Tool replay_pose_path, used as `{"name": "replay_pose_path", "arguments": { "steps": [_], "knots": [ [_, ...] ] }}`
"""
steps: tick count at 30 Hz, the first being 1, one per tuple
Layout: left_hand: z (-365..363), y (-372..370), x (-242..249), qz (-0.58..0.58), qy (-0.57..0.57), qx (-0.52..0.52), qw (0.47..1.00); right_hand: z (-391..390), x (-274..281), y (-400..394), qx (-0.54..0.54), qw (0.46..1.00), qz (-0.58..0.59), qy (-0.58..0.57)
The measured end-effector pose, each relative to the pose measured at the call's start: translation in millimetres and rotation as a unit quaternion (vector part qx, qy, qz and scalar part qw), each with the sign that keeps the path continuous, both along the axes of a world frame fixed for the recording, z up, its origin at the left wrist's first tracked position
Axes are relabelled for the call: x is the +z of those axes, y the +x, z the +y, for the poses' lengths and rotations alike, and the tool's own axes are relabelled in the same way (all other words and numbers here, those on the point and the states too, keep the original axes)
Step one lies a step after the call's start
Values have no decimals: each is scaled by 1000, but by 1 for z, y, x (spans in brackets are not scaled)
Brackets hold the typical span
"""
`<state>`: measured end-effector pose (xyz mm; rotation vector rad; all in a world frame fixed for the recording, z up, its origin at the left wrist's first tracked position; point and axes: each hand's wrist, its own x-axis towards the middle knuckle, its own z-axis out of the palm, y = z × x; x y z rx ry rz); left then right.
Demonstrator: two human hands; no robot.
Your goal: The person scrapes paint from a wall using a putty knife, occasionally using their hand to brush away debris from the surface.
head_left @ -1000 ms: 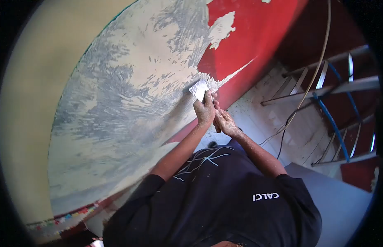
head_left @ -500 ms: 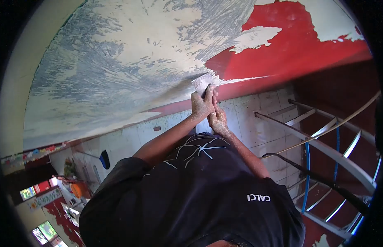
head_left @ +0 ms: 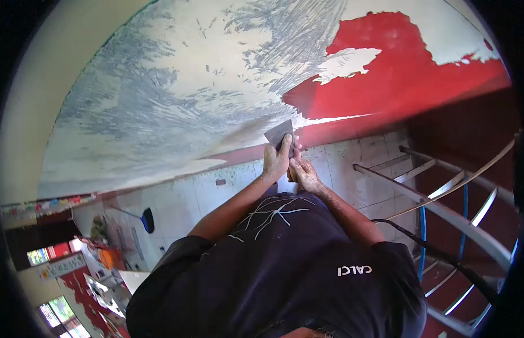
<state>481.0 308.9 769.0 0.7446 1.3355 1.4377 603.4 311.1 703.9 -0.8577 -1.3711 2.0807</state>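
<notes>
A scraper (head_left: pixel 280 133) with a flat, greyish blade is held up in front of the wall, its blade overlapping the ragged edge between the scraped patch and the red paint (head_left: pixel 380 73). My left hand (head_left: pixel 276 162) is closed around the scraper just below the blade, thumb pressed along its face. Lower down, my right hand (head_left: pixel 305 173) is closed at the handle end, close against my left. Pale dust speckles both hands and forearms. Most of the handle is hidden by my fingers.
The wall (head_left: pixel 200 73) shows cream and grey scrape marks. A metal ladder (head_left: pixel 436 197) stands on the right, with a cable (head_left: pixel 459 180) crossing it. Pale floor tiles (head_left: pixel 200 197) lie below. A blue-headed broom (head_left: pixel 148 220) and assorted items are at the lower left.
The scraper and both hands have drawn back slightly toward my body. The blade has tilted and looks darker. My right hand has turned around the handle. The view has shifted a little.
</notes>
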Motion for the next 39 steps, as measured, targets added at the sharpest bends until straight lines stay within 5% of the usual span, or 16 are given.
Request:
{"name": "replay_pose_path", "arguments": {
  "steps": [11, 16, 20, 23, 39],
  "knots": [
    [1, -30, 19, -23, 19, -107, 994, -42, 53, -45, -172, 983, 64, -5],
    [7, -24, 21, 56, 54, -74, 994, -36, 10, -67, -264, 963, 25, 55],
    [23, -27, -1, 79, 60, -63, 993, -22, 5, -74, -271, 958, -65, 64],
    [28, -31, -8, 102, 60, -59, 991, -19, 9, -77, -300, 929, -120, 177],
    [31, -21, 2, 49, 40, -44, 997, -13, -1, -66, -309, 924, -108, 199]
  ]
}}
